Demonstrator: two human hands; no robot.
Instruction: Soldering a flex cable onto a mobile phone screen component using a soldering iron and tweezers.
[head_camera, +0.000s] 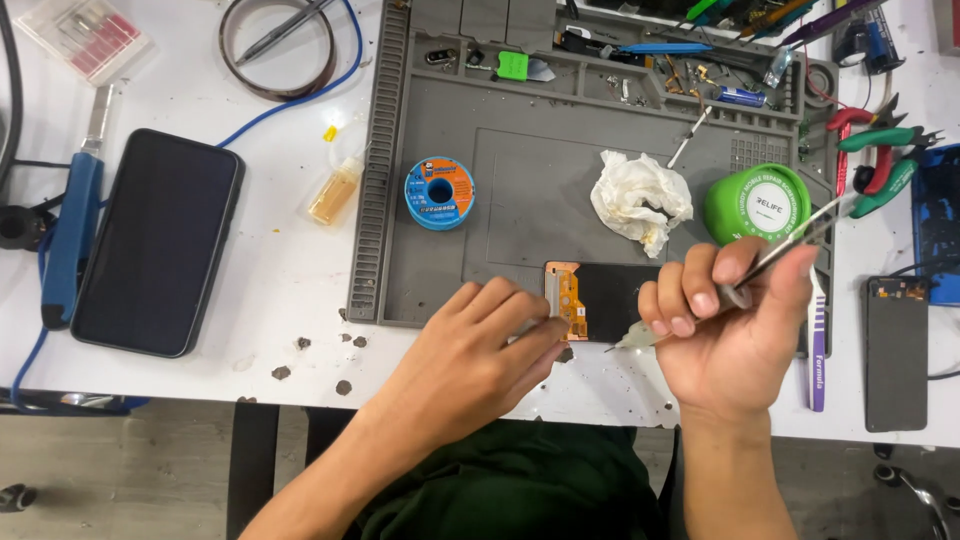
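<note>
A dark phone screen panel (618, 295) with an orange flex strip (571, 298) lies at the front edge of a grey work mat (520, 200). My left hand (470, 355) rests beside it, fingertips pressing on the panel's left end near the flex strip. My right hand (725, 320) is closed around metal tweezers (790, 245), which slant up to the right. Just under that hand, a small pale scrap (633, 340) lies against the panel's right part; whether the hand grips it I cannot tell.
On the mat sit a blue solder spool (440, 193), a crumpled white tissue (640, 198) and a green round tub (757, 204). A black phone (158, 243) and small amber bottle (335, 190) lie left. Pliers (880, 155), another dark phone (896, 350) and a purple tool (817, 350) lie right.
</note>
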